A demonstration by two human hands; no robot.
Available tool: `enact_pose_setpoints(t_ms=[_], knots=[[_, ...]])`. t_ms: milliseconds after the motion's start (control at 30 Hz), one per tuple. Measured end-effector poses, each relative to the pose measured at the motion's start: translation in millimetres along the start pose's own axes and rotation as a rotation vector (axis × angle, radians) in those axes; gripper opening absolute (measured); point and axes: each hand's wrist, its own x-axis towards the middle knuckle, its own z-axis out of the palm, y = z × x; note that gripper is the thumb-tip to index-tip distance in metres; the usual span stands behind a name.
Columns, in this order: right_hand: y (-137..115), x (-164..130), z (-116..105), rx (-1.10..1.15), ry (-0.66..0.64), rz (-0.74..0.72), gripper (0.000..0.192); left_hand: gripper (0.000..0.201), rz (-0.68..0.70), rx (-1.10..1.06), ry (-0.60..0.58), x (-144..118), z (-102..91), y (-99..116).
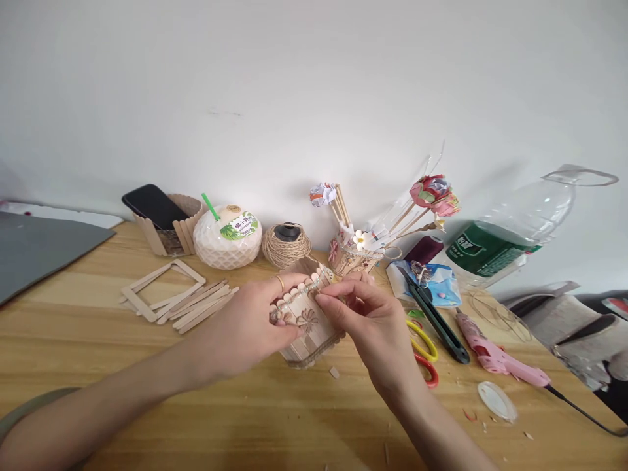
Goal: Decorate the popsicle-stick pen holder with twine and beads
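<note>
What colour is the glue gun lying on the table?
Pink, with a black cord; the glue gun shows best in the head view, right of the hands.

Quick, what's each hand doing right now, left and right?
Left hand: closed around the side of the popsicle-stick box, steadying it.
Right hand: fingertips pinched on the bead strand along the box's rim.
</note>
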Motion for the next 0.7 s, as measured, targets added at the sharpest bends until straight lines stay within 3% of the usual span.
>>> enact_pose_setpoints(t_ms=[167, 367, 700], knots=[[-3, 0, 1, -0.031, 0.004, 0.017, 0.012, 0.060, -0.011, -0.005, 0.000, 0, -0.7, 0], [-2, -1, -1, -0.130, 0.059, -0.092, 0.009, 0.054, -0.018, -0.045, 0.002, 0, -2.0, 11], [-3, -3, -3, -0.073, 0.011, -0.071, 0.010, 0.051, -0.026, -0.077, 0.032, 0, -2.1, 10]])
